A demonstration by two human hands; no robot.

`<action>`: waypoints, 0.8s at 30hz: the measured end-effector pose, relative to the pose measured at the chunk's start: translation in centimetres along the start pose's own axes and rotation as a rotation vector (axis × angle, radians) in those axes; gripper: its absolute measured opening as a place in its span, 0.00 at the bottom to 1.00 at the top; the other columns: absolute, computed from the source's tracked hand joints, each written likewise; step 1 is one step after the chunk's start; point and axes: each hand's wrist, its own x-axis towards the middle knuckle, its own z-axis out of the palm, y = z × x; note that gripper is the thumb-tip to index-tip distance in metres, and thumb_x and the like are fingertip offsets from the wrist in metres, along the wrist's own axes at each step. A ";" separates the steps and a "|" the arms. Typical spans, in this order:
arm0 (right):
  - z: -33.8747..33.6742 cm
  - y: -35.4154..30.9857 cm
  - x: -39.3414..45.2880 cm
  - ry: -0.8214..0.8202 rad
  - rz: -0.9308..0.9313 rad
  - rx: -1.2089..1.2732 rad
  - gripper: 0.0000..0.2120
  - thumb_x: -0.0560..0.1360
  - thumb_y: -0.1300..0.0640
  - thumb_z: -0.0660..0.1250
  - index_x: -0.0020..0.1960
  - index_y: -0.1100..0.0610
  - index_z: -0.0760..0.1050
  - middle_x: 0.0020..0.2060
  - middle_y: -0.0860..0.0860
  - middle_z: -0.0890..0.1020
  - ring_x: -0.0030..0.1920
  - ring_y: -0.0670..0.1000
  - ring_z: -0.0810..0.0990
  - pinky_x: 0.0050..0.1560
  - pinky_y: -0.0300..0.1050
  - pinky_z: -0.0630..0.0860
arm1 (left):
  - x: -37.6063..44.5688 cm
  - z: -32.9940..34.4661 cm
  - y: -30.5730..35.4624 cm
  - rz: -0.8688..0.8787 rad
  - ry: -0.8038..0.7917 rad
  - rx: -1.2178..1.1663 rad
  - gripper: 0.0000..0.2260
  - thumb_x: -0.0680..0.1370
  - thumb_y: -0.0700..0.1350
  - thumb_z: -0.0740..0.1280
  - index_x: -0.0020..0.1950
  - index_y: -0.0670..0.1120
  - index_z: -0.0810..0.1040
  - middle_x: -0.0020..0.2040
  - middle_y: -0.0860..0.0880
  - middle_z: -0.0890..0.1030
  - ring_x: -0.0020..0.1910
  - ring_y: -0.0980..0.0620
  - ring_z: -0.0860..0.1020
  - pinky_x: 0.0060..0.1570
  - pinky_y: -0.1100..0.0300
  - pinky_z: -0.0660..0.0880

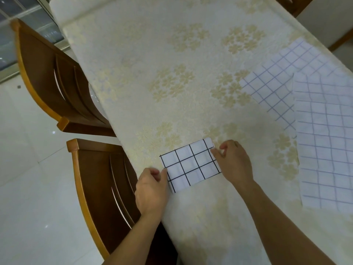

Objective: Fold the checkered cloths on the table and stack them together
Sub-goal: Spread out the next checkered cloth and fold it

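Lying near the tabletop's [133,54] left edge, the folded cloth [191,165] is a small white rectangle with bold black grid lines. The left hand [150,190] pinches its near-left corner; the right hand [235,159] pinches its right edge. Two unfolded cloths [282,81] [324,140] with thin blue grids overlap at the right edge. Broad floral tabletop lies open beyond the hands.
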 end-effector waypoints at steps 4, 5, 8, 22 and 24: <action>0.3 -1.0 -0.3 -0.017 0.073 -0.038 0.17 0.78 0.43 0.67 0.55 0.57 0.75 0.49 0.51 0.77 0.50 0.54 0.77 0.49 0.48 0.73 | -0.2 0.2 0.2 -0.028 0.007 -0.027 0.10 0.78 0.54 0.70 0.52 0.50 0.77 0.41 0.56 0.78 0.39 0.60 0.77 0.34 0.63 0.72; 0.3 -1.3 -0.5 -0.025 0.091 -0.048 0.17 0.78 0.43 0.67 0.55 0.57 0.75 0.50 0.52 0.77 0.50 0.54 0.77 0.49 0.48 0.73 | -0.3 0.3 0.2 -0.031 0.005 -0.035 0.09 0.78 0.54 0.70 0.52 0.50 0.78 0.41 0.56 0.78 0.39 0.60 0.77 0.34 0.62 0.72; 0.5 -1.9 -0.8 -0.051 0.139 -0.048 0.17 0.79 0.44 0.66 0.57 0.57 0.75 0.52 0.52 0.77 0.52 0.55 0.77 0.50 0.48 0.72 | -0.5 0.6 0.6 -0.031 -0.015 -0.046 0.08 0.78 0.54 0.69 0.51 0.50 0.77 0.41 0.56 0.78 0.39 0.59 0.77 0.34 0.62 0.71; -0.1 -2.1 -0.9 -0.142 0.228 0.230 0.15 0.78 0.53 0.67 0.35 0.57 0.71 0.32 0.51 0.74 0.34 0.52 0.73 0.36 0.45 0.67 | 1.0 0.8 1.6 -0.117 -0.143 -0.237 0.06 0.79 0.47 0.69 0.45 0.48 0.75 0.45 0.48 0.78 0.39 0.55 0.74 0.36 0.61 0.69; -1.1 -2.4 -1.4 -0.146 0.255 0.335 0.10 0.79 0.53 0.66 0.43 0.57 0.72 0.37 0.49 0.76 0.36 0.47 0.73 0.38 0.42 0.68 | 1.0 0.4 1.7 -0.055 -0.151 -0.234 0.08 0.79 0.47 0.69 0.42 0.48 0.74 0.46 0.47 0.79 0.39 0.54 0.74 0.36 0.62 0.68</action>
